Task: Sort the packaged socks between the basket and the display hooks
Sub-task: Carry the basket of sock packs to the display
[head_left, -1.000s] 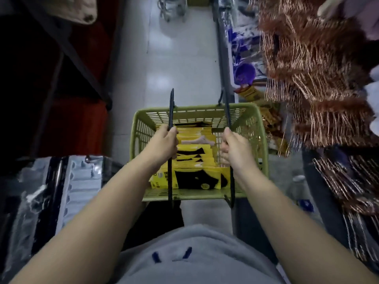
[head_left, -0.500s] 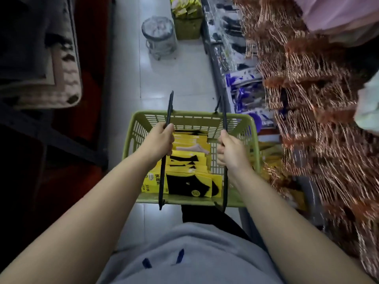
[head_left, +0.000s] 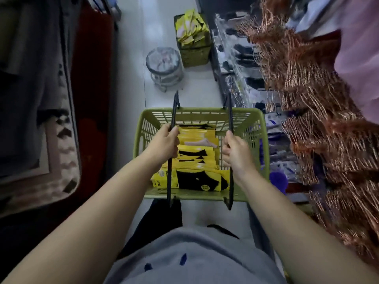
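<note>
So we're on the carrying step, no sorting yet; our left hand [head_left: 164, 143] is curled tight round the left handle [head_left: 169, 181] and our right hand [head_left: 235, 154] round the right handle [head_left: 231, 181], holding the green basket [head_left: 264, 140] up between them; the yellow sock packs [head_left: 196, 160] lie stacked inside, just under and between our hands; the copper display hooks [head_left: 307, 89] hang off to the right of our right hand. Next move, we reckon: park the basket, free one hand, pinch a pack. Versus half a second ago the grip's the same; the stool [head_left: 164, 66] and second basket [head_left: 194, 52] ahead of our hands sit lower in view, so we've probably moved up the aisle.
</note>
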